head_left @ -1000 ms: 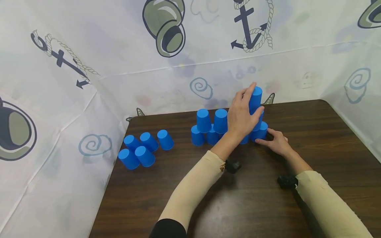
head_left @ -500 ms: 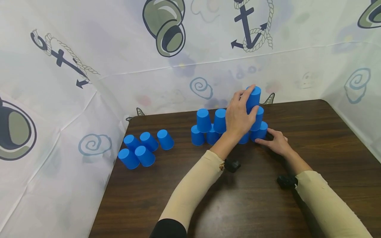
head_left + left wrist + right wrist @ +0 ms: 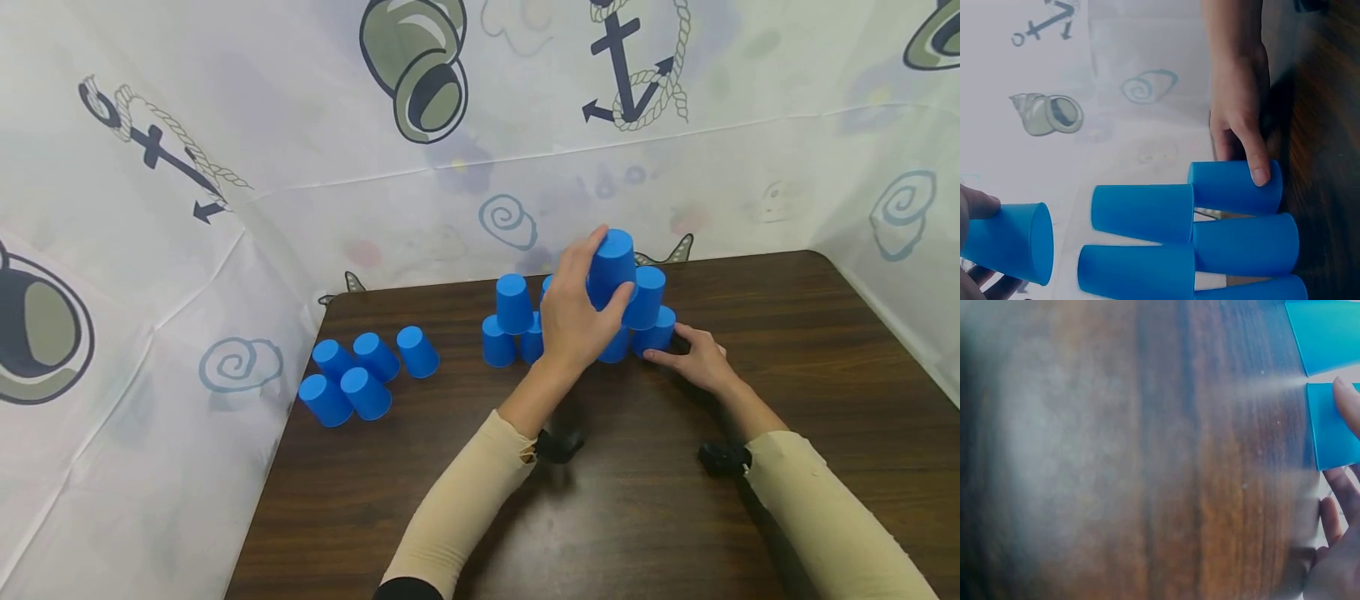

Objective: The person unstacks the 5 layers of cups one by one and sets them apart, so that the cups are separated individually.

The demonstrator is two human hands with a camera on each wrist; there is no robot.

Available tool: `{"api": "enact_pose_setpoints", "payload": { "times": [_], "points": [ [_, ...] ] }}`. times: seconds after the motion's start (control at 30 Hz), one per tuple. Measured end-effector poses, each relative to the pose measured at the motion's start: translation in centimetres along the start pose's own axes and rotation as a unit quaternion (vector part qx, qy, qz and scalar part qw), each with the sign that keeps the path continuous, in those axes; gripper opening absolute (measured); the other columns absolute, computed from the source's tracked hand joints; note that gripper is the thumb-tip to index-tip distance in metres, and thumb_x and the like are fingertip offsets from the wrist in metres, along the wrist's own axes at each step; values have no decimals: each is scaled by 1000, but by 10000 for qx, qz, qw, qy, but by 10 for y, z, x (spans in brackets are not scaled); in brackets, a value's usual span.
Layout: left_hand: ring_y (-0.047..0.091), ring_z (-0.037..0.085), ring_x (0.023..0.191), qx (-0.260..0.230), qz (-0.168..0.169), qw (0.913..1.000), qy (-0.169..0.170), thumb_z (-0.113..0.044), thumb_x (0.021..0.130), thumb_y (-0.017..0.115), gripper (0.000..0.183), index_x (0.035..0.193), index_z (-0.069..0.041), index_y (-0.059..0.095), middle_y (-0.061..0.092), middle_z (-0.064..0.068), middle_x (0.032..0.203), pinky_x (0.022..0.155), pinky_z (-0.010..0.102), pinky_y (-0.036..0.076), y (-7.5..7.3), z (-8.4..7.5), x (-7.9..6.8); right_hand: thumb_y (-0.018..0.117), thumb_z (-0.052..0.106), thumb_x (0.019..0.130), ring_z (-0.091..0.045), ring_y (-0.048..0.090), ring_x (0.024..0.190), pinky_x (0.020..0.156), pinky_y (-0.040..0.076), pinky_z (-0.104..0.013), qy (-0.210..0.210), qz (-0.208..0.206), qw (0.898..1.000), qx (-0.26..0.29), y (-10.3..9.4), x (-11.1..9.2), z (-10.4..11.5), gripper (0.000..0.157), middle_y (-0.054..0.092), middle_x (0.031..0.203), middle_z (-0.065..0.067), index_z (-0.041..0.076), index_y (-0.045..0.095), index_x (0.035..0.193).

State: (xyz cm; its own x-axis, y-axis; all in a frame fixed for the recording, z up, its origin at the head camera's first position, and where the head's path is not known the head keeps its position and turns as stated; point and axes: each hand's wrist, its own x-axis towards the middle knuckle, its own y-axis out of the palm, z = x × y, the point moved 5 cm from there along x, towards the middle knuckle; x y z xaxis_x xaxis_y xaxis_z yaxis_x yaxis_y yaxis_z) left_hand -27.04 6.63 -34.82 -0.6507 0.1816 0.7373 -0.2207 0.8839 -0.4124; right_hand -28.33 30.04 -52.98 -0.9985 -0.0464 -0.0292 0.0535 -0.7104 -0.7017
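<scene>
My left hand (image 3: 577, 325) holds an upside-down blue cup (image 3: 611, 268) above the second row of a cup stack. In the left wrist view a gap parts this held cup (image 3: 1007, 242) from the second-row cups (image 3: 1141, 212) below. With thumb and fingers on either side, my right hand (image 3: 701, 360) grips the bottom-row cup (image 3: 655, 332) at the stack's right end. One second-row cup (image 3: 647, 298) stands just above it. My left hand hides part of the stack's middle. The right wrist view shows the right thumb against the gripped cup (image 3: 1329, 434).
Several more upside-down blue cups (image 3: 366, 393) stand apart at the table's left. The stack's left-end cups (image 3: 513, 305) show beside my left hand. A patterned cloth (image 3: 420, 208) rises behind the brown table (image 3: 637, 508).
My left hand has moved left and slightly down with its cup, off the right-end second-row cup and toward the stack's middle. The right hand stays on its cup.
</scene>
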Motion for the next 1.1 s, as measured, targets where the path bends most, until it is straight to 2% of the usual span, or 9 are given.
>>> {"api": "enact_pose_setpoints", "payload": {
  "times": [0.1, 0.2, 0.43, 0.57, 0.67, 0.77, 0.87, 0.97, 1.1],
  "points": [
    [50, 12, 127, -116, -57, 9999, 17, -26, 87, 74, 67, 147, -19, 43, 53, 3, 139, 102, 34, 45, -19, 2, -13, 65, 51, 91, -53, 25, 138, 99, 13, -75, 2, -5, 10000, -8, 0, 0, 0, 84, 36, 148, -31, -1, 34, 149],
    [53, 15, 124, -163, -109, 9998, -2, -24, 85, 77, 68, 145, -16, 46, 55, 5, 137, 100, 36, 47, -41, 9, -27, 65, 50, 91, -53, 26, 137, 98, 14, -74, -51, -8, 10000, -15, 1, 0, 1, 83, 36, 148, -32, -1, 36, 148],
    [55, 20, 122, 176, -299, 9992, -218, -22, 83, 79, 68, 142, -14, 48, 56, 7, 133, 97, 43, 49, -98, 31, -55, 66, 50, 91, -52, 27, 137, 98, 15, -73, -119, -24, 9999, -25, 1, 1, 2, 82, 38, 147, -32, -2, 38, 147],
    [56, 20, 118, 368, -488, 9973, -411, -24, 83, 80, 69, 143, -16, 48, 57, 5, 132, 92, 44, 52, -127, 47, -70, 65, 51, 91, -52, 26, 137, 99, 14, -74, -62, -6, 10000, -24, 0, -1, 0, 84, 36, 148, -32, -3, 36, 148],
    [57, 21, 113, 448, -718, 9941, -675, -24, 82, 81, 70, 144, -18, 49, 59, 6, 129, 85, 48, 53, -148, 67, -84, 65, 50, 91, -52, 27, 137, 98, 14, -74, -126, -20, 9999, 14, 1, -1, 1, 81, 37, 147, -31, -3, 38, 147],
    [58, 23, 109, 658, -940, 9888, -956, -22, 80, 82, 71, 144, -19, 50, 59, 8, 126, 81, 51, 54, -169, 89, -100, 66, 49, 91, -52, 28, 137, 97, 15, -74, -158, -49, 9999, 36, 1, -1, 1, 80, 39, 146, -31, -3, 39, 146],
    [59, 27, 110, 1184, -981, 9804, -1228, -22, 78, 84, 73, 143, -19, 51, 60, 10, 126, 80, 54, 54, -186, 110, -116, 66, 50, 91, -52, 28, 136, 98, 14, -74, -141, -67, 9999, 31, 1, 0, 1, 81, 39, 146, -31, -3, 39, 146],
    [61, 31, 110, 1768, -802, 9690, -1529, -23, 76, 86, 73, 141, -18, 53, 60, 11, 127, 80, 56, 54, -197, 128, -132, 66, 50, 90, -52, 28, 136, 98, 14, -74, -130, -89, 9999, 15, 0, 0, 1, 82, 39, 146, -32, -3, 39, 146],
    [61, 35, 110, 2291, -300, 9531, -1954, -26, 74, 87, 71, 137, -17, 56, 61, 13, 127, 85, 60, 51, -200, 144, -148, 66, 50, 90, -53, 27, 136, 99, 14, -73, -93, -77, 9999, -25, 0, 0, 1, 84, 37, 146, -32, -4, 36, 147]
  ]
}}
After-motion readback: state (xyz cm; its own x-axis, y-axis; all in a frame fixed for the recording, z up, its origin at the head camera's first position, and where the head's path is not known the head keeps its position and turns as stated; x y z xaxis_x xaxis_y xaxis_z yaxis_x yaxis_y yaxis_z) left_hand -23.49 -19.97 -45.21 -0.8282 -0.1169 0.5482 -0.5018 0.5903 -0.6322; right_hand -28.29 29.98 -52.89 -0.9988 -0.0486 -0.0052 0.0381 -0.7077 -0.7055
